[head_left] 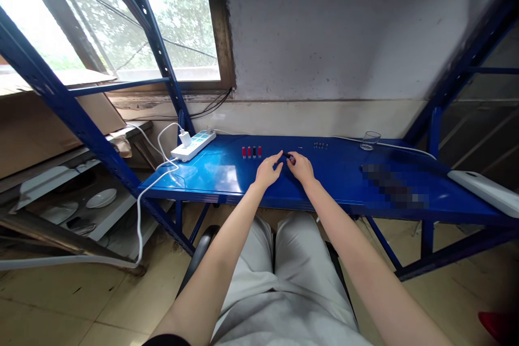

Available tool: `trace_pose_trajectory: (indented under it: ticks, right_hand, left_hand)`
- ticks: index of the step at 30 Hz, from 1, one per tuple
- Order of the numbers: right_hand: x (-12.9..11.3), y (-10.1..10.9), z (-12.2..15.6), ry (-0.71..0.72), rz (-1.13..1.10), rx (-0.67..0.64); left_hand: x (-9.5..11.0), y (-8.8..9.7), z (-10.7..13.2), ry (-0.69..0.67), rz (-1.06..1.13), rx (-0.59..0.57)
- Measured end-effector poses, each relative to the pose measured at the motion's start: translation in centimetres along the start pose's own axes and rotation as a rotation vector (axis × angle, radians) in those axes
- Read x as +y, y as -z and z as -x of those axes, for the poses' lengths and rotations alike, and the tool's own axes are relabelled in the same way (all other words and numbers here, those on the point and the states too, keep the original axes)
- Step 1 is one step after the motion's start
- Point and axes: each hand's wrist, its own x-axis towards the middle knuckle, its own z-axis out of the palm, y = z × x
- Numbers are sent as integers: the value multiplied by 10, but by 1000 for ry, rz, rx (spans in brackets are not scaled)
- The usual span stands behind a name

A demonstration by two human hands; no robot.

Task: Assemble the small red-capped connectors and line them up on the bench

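Observation:
My right hand (302,166) pinches a small dark cylinder (287,155) just above the blue table, its fingers wrapped round one end. Close by on the left, my left hand (267,171) has thumb and forefinger apart, the forefinger tip by the cylinder's other end; whether it touches is too small to tell. Left of my hands, several short cylinders stand in a row: red ones (244,152) and a black one (254,152), with pale lower ends. Several tiny shiny pieces (320,145) lie farther back on the right.
The blue table (219,186) carries a white power strip (194,145) with a plugged-in cable at left. Toward the right are a clear glass (370,141), a blurred dark object (393,186) and a white device (484,192). Blue shelf posts (152,27) frame both sides.

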Motion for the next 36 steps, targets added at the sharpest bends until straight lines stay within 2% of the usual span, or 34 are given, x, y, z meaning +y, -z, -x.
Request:
trace_pose_trajectory:
  ticks: [4,11,24,33,36]
  right_hand:
    - [1,-1,0,11,-2,5]
    - [-2,-1,0,71,-36,-15]
    - [-3,1,1,90,-37,-52]
    - [-15,-1,2,74,97,-96]
    - [-18,-4,0,55,112,-89]
  left_hand:
    - [1,1,-1,-38,-6,-2]
    - [4,2,-3,32,-1,139]
    - [4,3,-4,105,117,124]
    - [6,5,-5,157,224,161]
    - [4,5,-6,177,276,225]
